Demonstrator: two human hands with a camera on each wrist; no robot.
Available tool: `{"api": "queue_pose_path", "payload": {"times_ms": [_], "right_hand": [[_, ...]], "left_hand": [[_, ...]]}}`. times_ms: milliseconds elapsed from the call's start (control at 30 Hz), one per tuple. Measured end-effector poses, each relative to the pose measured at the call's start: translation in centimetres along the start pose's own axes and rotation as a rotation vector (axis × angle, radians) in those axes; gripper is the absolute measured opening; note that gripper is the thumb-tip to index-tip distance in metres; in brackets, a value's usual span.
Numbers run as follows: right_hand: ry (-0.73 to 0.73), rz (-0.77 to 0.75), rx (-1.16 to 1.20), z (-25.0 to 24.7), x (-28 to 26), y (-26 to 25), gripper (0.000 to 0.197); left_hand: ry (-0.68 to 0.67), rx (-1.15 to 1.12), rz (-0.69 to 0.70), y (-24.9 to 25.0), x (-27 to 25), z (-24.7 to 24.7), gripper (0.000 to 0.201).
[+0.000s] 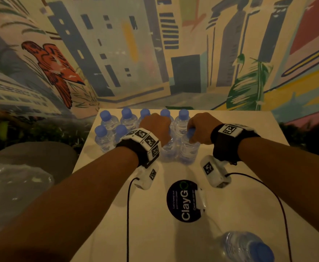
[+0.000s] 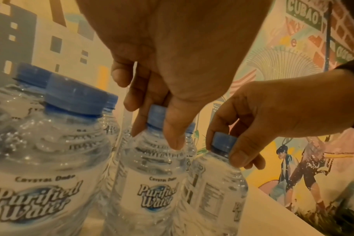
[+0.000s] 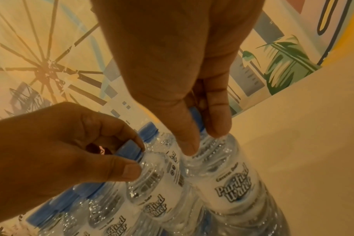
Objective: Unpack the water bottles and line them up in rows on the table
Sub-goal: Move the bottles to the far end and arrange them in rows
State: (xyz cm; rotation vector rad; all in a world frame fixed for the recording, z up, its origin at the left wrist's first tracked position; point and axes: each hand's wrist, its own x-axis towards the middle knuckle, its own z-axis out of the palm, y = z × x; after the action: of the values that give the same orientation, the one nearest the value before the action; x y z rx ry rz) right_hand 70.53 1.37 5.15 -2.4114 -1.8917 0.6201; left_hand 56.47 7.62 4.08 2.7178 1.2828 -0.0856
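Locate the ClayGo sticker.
Head view: the ClayGo sticker sits on the table, centre-near, between the two wrist cables, behind the lying bottle.

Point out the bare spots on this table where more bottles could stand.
Free: the table right of the right hand, up to its far edge, and the strip between the bottle rows and the round ClayGo sticker. Crowded: the far left, where both hands grip caps.
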Motion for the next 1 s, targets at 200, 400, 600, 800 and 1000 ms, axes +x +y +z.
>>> {"api": "queue_pose_path", "payload": {"times_ms": [200,400,600,800,1000], "right_hand": [[0.044,0.003,0.011,0.1,0.5,-0.7,0.019],[0.074,-0.003,0.052,0.3,0.2,-1.3,0.03],[0.079,0.004,0.054,0.6,0.7,-1.3,0.032],[0.086,-0.021,0.01,1.0,0.7,-1.1,0.034],[0.111,-0.025,0.046,1.4,0.8,-1.0,0.023]], "left_hand": [[-0.015,0.089,0.027,-0.7,0.4,0.4,0.02],[-0.015,0.113,0.055,-0.9,0.9,0.5,0.018],[-0.01,0.113,0.045,-0.8,1.1,0.7,0.016],[-0.046,0.108,0.066,-0.9,0.8,0.3,0.016],[0.051,-0.099,0.06,-0.8,-0.2,1.1,0.026]]}}
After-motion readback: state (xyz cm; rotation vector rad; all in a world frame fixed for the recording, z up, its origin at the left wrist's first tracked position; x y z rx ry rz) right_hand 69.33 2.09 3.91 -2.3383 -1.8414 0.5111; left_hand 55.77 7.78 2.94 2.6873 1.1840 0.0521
